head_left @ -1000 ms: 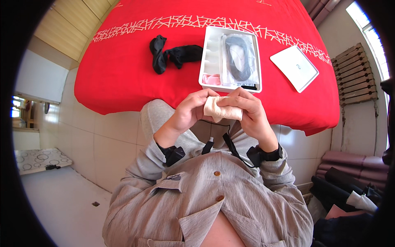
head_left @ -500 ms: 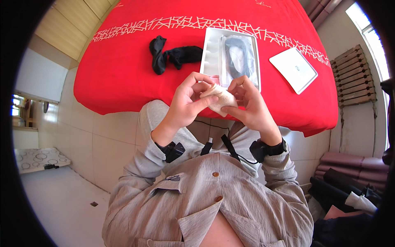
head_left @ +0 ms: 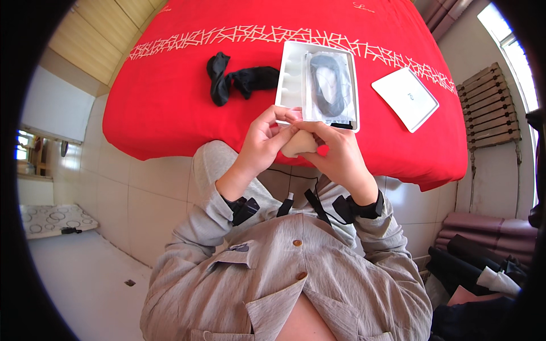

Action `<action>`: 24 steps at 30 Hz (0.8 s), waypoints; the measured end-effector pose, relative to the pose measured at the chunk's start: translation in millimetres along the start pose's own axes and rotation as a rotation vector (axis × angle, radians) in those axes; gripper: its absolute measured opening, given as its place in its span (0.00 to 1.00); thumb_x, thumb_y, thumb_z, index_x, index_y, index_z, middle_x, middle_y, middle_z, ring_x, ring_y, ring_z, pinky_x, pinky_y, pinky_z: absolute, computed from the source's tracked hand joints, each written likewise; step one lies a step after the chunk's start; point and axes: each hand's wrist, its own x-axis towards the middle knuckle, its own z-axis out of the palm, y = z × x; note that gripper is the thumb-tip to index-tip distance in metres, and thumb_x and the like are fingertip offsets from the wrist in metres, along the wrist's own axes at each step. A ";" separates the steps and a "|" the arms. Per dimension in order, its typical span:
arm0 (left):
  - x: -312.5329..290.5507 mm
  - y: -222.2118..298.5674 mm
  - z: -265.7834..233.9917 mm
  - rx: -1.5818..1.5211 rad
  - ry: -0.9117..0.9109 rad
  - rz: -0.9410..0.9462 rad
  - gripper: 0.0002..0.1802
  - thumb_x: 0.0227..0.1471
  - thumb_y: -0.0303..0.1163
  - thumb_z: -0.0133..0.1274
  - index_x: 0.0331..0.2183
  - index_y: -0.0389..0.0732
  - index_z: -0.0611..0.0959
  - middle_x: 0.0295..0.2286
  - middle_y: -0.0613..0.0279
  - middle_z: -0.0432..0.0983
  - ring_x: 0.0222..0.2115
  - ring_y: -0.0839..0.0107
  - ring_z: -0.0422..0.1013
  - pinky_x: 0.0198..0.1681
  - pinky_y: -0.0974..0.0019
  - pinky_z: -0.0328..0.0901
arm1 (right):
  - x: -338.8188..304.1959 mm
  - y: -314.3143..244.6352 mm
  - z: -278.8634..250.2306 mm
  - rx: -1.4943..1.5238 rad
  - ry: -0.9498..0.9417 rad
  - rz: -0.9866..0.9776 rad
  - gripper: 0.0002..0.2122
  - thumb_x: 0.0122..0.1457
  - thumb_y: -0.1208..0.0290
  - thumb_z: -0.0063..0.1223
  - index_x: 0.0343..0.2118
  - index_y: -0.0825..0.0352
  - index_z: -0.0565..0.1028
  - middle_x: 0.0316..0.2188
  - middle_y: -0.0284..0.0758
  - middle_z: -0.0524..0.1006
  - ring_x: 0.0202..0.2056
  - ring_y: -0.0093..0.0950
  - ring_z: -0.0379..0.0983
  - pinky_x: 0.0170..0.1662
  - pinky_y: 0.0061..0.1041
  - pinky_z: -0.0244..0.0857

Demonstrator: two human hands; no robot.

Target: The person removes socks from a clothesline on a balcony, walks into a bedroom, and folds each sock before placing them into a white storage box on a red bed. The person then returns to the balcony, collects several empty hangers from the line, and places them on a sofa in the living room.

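My left hand [head_left: 259, 139] and my right hand [head_left: 339, 156] meet in front of the bed's edge, both closed on a small cream cloth bundle [head_left: 299, 145] that looks like a folded sock. Fingers and thumbs of the two hands press it from either side, hiding its upper part. Just beyond them, a shallow white box [head_left: 288, 85] lies on the red bedspread. In its right side is a clear bag [head_left: 331, 85] holding a dark, looped item. Something pink shows by my left fingertips; I cannot tell what it is. Two black socks [head_left: 218, 79] lie left of the box.
A white lid [head_left: 406, 99] rests on the red bedspread [head_left: 170, 113] to the right. My knees are under the bed's front edge, with a dark cord [head_left: 290, 173] between them. Rolled mauve material [head_left: 483, 227] and dark clothes [head_left: 472, 310] are piled at the right.
The cream cloth has become more compact and rounder between my hands. My right hand has turned over it, and its fingers have moved closer to the left ones.
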 end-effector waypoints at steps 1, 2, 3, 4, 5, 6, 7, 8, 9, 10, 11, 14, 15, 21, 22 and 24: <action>0.9 3.1 1.5 0.096 0.020 0.055 0.10 0.66 0.24 0.57 0.49 0.39 0.80 0.45 0.58 0.79 0.39 0.72 0.79 0.40 0.71 0.74 | 0.6 3.4 2.6 -0.042 0.028 0.008 0.22 0.50 0.78 0.71 0.50 0.66 0.81 0.36 0.45 0.85 0.35 0.40 0.85 0.40 0.32 0.78; 1.1 7.2 3.5 0.323 0.026 0.197 0.11 0.63 0.24 0.59 0.47 0.37 0.82 0.44 0.57 0.80 0.41 0.68 0.79 0.42 0.69 0.74 | 0.6 6.3 4.4 -0.062 0.060 -0.017 0.20 0.50 0.77 0.71 0.48 0.65 0.81 0.34 0.45 0.85 0.34 0.40 0.85 0.38 0.32 0.78; 1.0 13.7 4.1 0.558 0.021 0.318 0.11 0.60 0.24 0.61 0.45 0.36 0.84 0.44 0.57 0.80 0.42 0.64 0.79 0.43 0.66 0.74 | 0.3 8.7 5.4 -0.084 0.087 -0.025 0.19 0.50 0.76 0.71 0.47 0.65 0.81 0.32 0.44 0.84 0.33 0.40 0.85 0.37 0.32 0.78; 0.8 21.3 4.7 0.793 0.016 0.443 0.12 0.57 0.24 0.64 0.44 0.35 0.86 0.44 0.56 0.81 0.44 0.60 0.80 0.45 0.63 0.74 | -0.2 10.7 5.3 -0.109 0.112 -0.036 0.18 0.51 0.76 0.71 0.46 0.65 0.81 0.30 0.43 0.84 0.32 0.40 0.85 0.35 0.32 0.77; 0.8 28.8 5.6 1.027 0.012 0.569 0.12 0.54 0.24 0.66 0.42 0.34 0.88 0.44 0.55 0.81 0.46 0.56 0.80 0.47 0.60 0.74 | -1.3 12.0 4.4 -0.143 0.095 -0.024 0.18 0.51 0.76 0.71 0.45 0.66 0.81 0.31 0.42 0.85 0.32 0.38 0.85 0.36 0.31 0.78; 1.3 36.9 6.1 1.054 -0.051 0.559 0.15 0.53 0.24 0.66 0.44 0.34 0.88 0.44 0.55 0.82 0.46 0.56 0.79 0.48 0.60 0.73 | -2.1 12.8 2.9 -0.176 0.081 -0.011 0.18 0.51 0.77 0.72 0.45 0.67 0.81 0.32 0.42 0.86 0.33 0.36 0.86 0.38 0.30 0.79; 1.4 44.2 7.0 1.079 -0.116 0.547 0.17 0.52 0.24 0.66 0.46 0.34 0.88 0.45 0.54 0.83 0.45 0.56 0.78 0.50 0.59 0.73 | -2.8 13.0 1.3 -0.209 0.066 0.004 0.18 0.50 0.78 0.72 0.45 0.69 0.80 0.34 0.41 0.86 0.34 0.34 0.87 0.39 0.29 0.80; 2.5 51.2 7.5 1.106 -0.178 0.532 0.20 0.51 0.24 0.66 0.48 0.35 0.88 0.46 0.53 0.84 0.45 0.55 0.78 0.51 0.59 0.72 | -2.8 13.1 -0.4 -0.216 0.063 0.006 0.17 0.51 0.77 0.73 0.43 0.69 0.79 0.33 0.40 0.86 0.34 0.34 0.87 0.39 0.28 0.80; 3.9 57.3 8.0 1.121 -0.216 0.511 0.23 0.49 0.25 0.68 0.49 0.35 0.87 0.45 0.52 0.85 0.46 0.54 0.78 0.51 0.58 0.73 | -1.4 13.4 -1.8 -0.223 0.059 0.008 0.16 0.51 0.77 0.73 0.42 0.69 0.78 0.33 0.40 0.86 0.34 0.34 0.87 0.38 0.28 0.80; 6.6 63.0 7.7 1.118 -0.269 0.492 0.24 0.48 0.25 0.68 0.50 0.34 0.87 0.45 0.51 0.84 0.46 0.53 0.78 0.51 0.58 0.73 | 0.2 13.0 -2.2 -0.229 0.054 0.009 0.16 0.51 0.76 0.73 0.40 0.69 0.77 0.33 0.40 0.86 0.34 0.34 0.87 0.38 0.28 0.80; 12.1 69.5 5.4 1.122 -0.334 0.475 0.25 0.48 0.26 0.69 0.50 0.34 0.86 0.46 0.50 0.84 0.45 0.53 0.79 0.51 0.58 0.73 | 2.0 12.1 -1.6 -0.197 0.053 0.024 0.16 0.51 0.76 0.73 0.39 0.69 0.76 0.33 0.40 0.86 0.35 0.35 0.87 0.38 0.28 0.80; 22.1 77.7 3.3 1.136 -0.435 0.402 0.23 0.48 0.26 0.67 0.48 0.31 0.86 0.42 0.48 0.85 0.39 0.51 0.80 0.46 0.58 0.74 | 7.8 7.5 4.4 -0.121 0.059 0.045 0.17 0.51 0.77 0.74 0.40 0.69 0.74 0.32 0.40 0.86 0.35 0.35 0.87 0.38 0.27 0.79; 24.3 79.1 1.5 1.161 -0.464 0.327 0.22 0.48 0.25 0.67 0.47 0.31 0.86 0.40 0.48 0.85 0.38 0.51 0.81 0.44 0.58 0.75 | 8.8 5.3 6.6 -0.111 0.069 0.042 0.19 0.51 0.77 0.74 0.42 0.69 0.74 0.31 0.40 0.85 0.35 0.34 0.87 0.37 0.27 0.79; 45.6 76.5 -26.9 1.038 -0.344 0.167 0.12 0.50 0.24 0.63 0.40 0.35 0.87 0.31 0.54 0.83 0.30 0.67 0.79 0.36 0.64 0.72 | 15.8 20.6 -33.3 0.285 0.031 0.207 0.30 0.54 0.79 0.73 0.58 0.68 0.67 0.37 0.39 0.85 0.37 0.24 0.85 0.36 0.24 0.77; 51.6 75.0 -33.9 0.960 -0.254 0.113 0.10 0.51 0.24 0.63 0.39 0.34 0.87 0.30 0.57 0.83 0.30 0.71 0.77 0.36 0.65 0.71 | 24.9 32.5 -44.2 0.253 0.156 0.185 0.29 0.54 0.79 0.73 0.57 0.69 0.69 0.38 0.40 0.85 0.36 0.24 0.85 0.36 0.23 0.77; 64.0 74.3 -49.1 1.056 -0.146 0.128 0.10 0.53 0.26 0.64 0.38 0.33 0.86 0.31 0.61 0.79 0.30 0.74 0.73 0.37 0.67 0.69 | 41.8 58.9 -67.2 -0.149 0.356 0.295 0.27 0.56 0.75 0.72 0.57 0.69 0.70 0.40 0.43 0.85 0.37 0.24 0.85 0.33 0.22 0.75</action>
